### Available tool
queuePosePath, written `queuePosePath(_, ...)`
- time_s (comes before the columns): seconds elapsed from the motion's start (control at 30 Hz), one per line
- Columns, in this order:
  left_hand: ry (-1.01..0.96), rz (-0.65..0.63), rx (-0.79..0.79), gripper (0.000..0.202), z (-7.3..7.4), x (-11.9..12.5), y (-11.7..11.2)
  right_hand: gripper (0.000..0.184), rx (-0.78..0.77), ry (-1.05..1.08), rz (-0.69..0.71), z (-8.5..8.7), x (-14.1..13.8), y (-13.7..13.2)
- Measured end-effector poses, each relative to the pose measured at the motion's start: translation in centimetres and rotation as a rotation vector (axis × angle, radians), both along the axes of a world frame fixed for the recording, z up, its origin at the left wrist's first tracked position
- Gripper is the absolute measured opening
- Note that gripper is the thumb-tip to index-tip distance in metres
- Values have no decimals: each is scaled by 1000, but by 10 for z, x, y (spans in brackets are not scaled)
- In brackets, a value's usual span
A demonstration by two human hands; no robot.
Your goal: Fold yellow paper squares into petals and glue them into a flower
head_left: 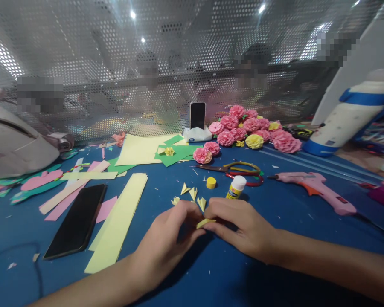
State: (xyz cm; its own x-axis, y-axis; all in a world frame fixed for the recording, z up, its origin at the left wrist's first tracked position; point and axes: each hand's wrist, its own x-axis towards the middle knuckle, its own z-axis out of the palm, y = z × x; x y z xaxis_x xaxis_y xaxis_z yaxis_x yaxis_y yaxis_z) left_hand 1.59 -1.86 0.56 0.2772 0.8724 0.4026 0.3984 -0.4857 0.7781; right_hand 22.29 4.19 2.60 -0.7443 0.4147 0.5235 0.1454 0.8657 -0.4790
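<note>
Between my two hands is a small folded piece of yellow paper, pinched at the fingertips. My left hand closes on its left end, thumb and fingers together. From the other side, my right hand grips it between thumb and forefinger. Just beyond the fingertips lie several folded yellow paper petals. A yellow glue stick with a white end stands behind my right hand, and its yellow cap sits to the left of it.
Scissors and a pink glue gun lie right of centre. Pink and yellow paper flowers are heaped behind. Yellow paper strips and a black phone lie left. A white bottle stands right; another phone stands upright behind.
</note>
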Motion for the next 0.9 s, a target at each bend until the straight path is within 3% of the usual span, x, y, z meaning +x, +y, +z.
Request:
queuePosePath(0.13, 115, -51, 12, 15, 4, 0, 4, 17, 20, 100, -8, 0, 2, 1)
queuePosePath(0.33, 241, -100, 126, 40, 9, 2, 5, 15, 2, 106, -30, -4, 3, 0)
queuePosePath(0.7, 445, -125, 378, 39, 11, 0, 4, 31, 36, 99, 68, -5, 0, 0)
queuePosePath(0.9, 572, -126, 510, 34, 10, -3, 11, 48, 225, -30, 78, -3, 0, 4)
